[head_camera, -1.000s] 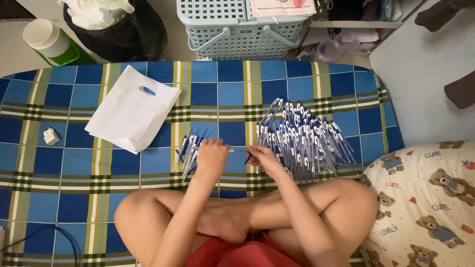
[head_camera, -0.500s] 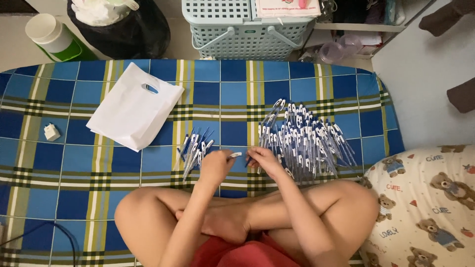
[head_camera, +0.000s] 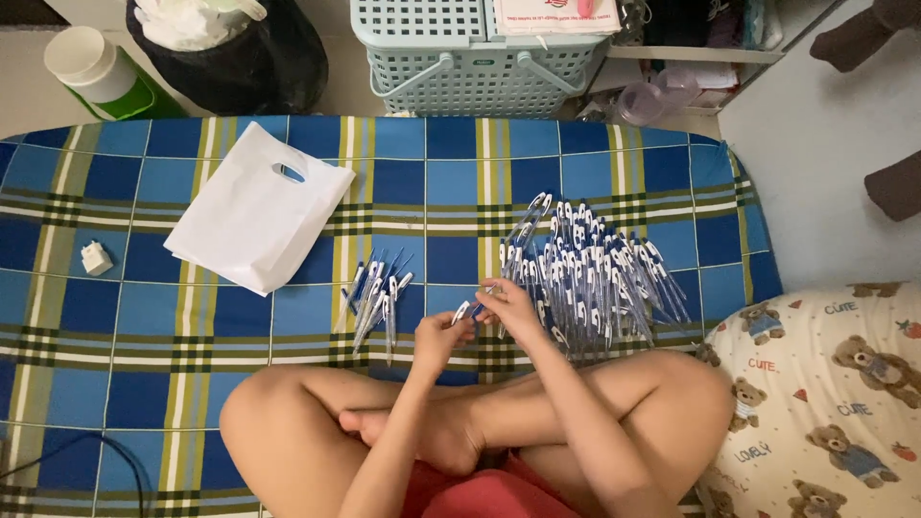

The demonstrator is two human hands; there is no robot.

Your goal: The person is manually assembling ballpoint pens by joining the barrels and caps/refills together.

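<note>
I sit cross-legged on a blue, yellow and green checked mattress [head_camera: 115,384]. My left hand [head_camera: 439,338] and my right hand [head_camera: 510,305] meet in front of my knees, both pinching one blue-and-white pen [head_camera: 472,309] between them. A big heap of the same pens [head_camera: 590,278] lies just right of my right hand. A small bunch of several pens [head_camera: 374,299] lies just left of my left hand.
A flat white plastic bag [head_camera: 257,209] with a cut-out handle lies to the upper left. A small white plug [head_camera: 95,258] sits at the far left. Beyond the mattress stand a pale green basket [head_camera: 480,58], a black bin [head_camera: 230,53] and a white-lidded jar [head_camera: 91,67]. A teddy-bear pillow [head_camera: 825,403] lies at right.
My left hand has come back from the small bunch toward the right hand. Both hands now hold one pen between them.
</note>
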